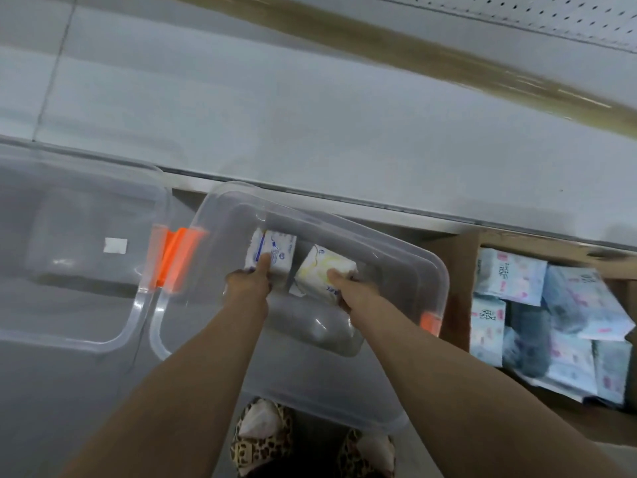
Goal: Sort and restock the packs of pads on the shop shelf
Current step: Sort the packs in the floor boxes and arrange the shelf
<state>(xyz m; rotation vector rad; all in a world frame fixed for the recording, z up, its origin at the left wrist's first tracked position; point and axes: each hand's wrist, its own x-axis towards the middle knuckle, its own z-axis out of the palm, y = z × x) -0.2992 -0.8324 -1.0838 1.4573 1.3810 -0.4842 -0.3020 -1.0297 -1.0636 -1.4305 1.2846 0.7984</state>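
Two packs of pads sit inside the clear plastic bin (435,267), one in each hand.

- Left hand (250,282): thumb lies on the near face of a white pack with blue print (280,251); the other fingers are hidden behind it. It grips the pack. The lettering is too blurred to read.
- Right hand (344,288): thumb on top and fingers curled round the near end of a white-and-yellow pack (320,270). There is a blue mark at its corner; the wording is unreadable.
- The two packs are just beside each other, with a narrow gap between them.
- The bin has an orange latch (430,322) on its right rim.
- Left of the bin: a second clear bin (162,181) with a blank white sticker (115,245). The rims nearly touch.
- Right of the bin: a cardboard box (460,270) packed tight with pale blue packs (510,281). They carry dark characters and pink marks, not legible.
- Beyond the bin: a white shelf (310,132), a broad bare surface whose front edge runs just past the bin's far rim.
- Below the bin: leopard-print slippers (262,439).
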